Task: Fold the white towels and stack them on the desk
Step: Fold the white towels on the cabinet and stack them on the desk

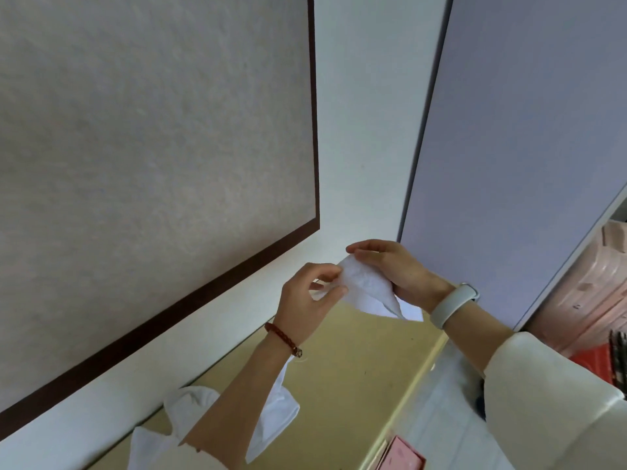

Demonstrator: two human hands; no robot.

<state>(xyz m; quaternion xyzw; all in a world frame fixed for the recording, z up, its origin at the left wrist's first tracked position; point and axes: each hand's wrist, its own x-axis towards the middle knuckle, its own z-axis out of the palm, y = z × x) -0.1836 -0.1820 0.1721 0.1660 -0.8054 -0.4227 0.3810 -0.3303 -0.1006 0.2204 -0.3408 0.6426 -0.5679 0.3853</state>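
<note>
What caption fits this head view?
Both hands, left and right, hold a white towel above the desk.

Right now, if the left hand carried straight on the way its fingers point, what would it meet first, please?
The left hand points right toward the white towel it already pinches; just beyond that lies the right hand holding the same towel. Depth between the two hands is hard to judge.
</note>
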